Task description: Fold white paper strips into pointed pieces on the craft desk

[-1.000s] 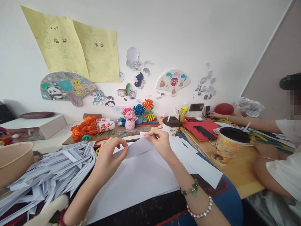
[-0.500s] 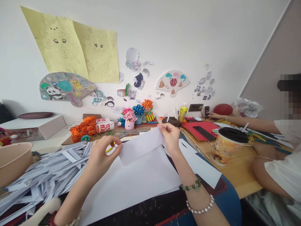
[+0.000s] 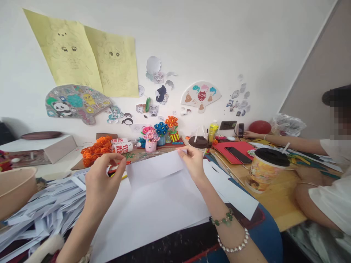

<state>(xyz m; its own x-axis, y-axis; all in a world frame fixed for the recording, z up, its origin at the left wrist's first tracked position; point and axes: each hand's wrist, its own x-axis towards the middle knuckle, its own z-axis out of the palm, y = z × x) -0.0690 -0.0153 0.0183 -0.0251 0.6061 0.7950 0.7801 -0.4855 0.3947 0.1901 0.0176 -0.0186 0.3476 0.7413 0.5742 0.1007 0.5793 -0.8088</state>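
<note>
A white paper strip (image 3: pixel 156 171) is held up at a slant over a large white sheet (image 3: pixel 153 215). My right hand (image 3: pixel 194 164) pinches the strip's upper right corner between thumb and fingers. Just off its left end is my left hand (image 3: pixel 102 179), thumb and index finger curved toward each other with a small gap and nothing visible between them. Behind that hand, scissors with yellow and red handles (image 3: pixel 123 175) are partly hidden. Many cut and folded white paper strips (image 3: pixel 52 204) lie heaped to the left.
A patterned drink cup (image 3: pixel 264 175) and a phone (image 3: pixel 238 155) on a red folder stand to the right, near a co-worker's arm (image 3: pixel 293 141). At the back are flower pots (image 3: pixel 150 145), orange flowers (image 3: pixel 95 149) and another cup (image 3: pixel 198 142). A beige bin (image 3: pixel 19 190) sits left.
My left hand has come away from the strip's left end and moved left. My right hand, still pinching the strip, has shifted slightly left and down.
</note>
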